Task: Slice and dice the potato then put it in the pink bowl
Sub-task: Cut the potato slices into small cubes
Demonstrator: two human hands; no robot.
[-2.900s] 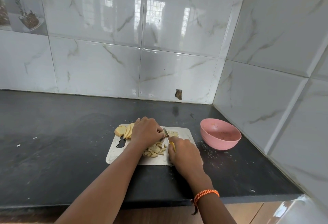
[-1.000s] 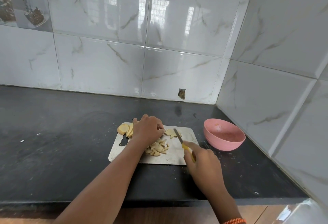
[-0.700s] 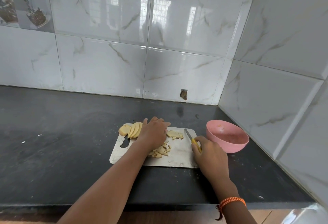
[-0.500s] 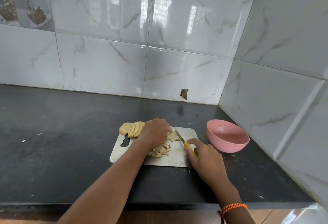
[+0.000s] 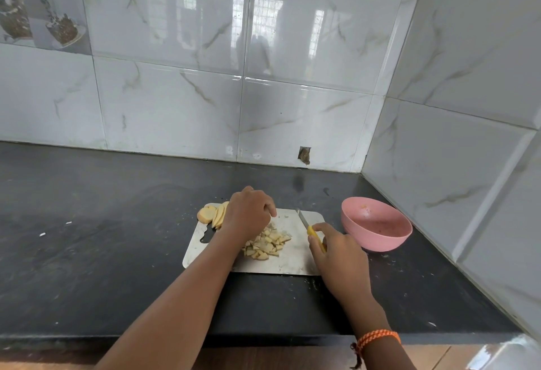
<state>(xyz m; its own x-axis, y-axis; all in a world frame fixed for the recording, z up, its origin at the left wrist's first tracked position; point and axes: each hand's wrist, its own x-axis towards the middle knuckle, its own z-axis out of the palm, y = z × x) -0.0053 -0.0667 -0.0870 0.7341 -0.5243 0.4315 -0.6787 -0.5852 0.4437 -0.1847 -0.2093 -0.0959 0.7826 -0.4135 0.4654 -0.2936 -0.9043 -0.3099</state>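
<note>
The right hand [image 5: 336,248] grips the yellow knife [image 5: 311,228] off to the side, while the left hand [image 5: 248,214], fingers curled, reaches for more potato slices [image 5: 215,215] to dice.

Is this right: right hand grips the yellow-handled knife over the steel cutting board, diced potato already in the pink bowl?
Not quite. The head view shows the diced potato pile on the steel cutting board, not in the pink bowl. The rest holds: the right hand grips the yellow-handled knife over the board.
</note>
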